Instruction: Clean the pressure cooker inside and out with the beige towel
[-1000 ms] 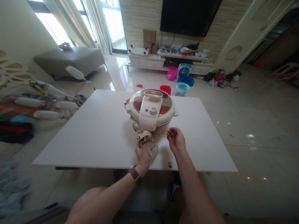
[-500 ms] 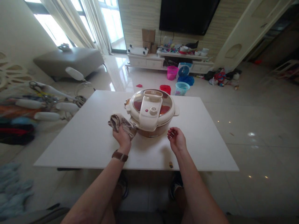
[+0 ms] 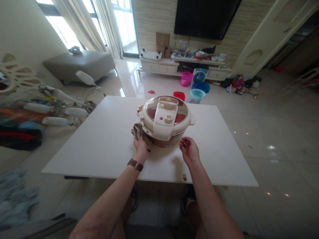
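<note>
white table, cooker (lidded), left hand gripping cloth

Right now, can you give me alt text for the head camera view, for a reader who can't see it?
The person's left hand presses a crumpled brown cloth against the lower left side of a lidded cream pressure cooker standing on a white table. The right hand, empty with fingers loosely curled, sits just before the pot's right side.
</note>
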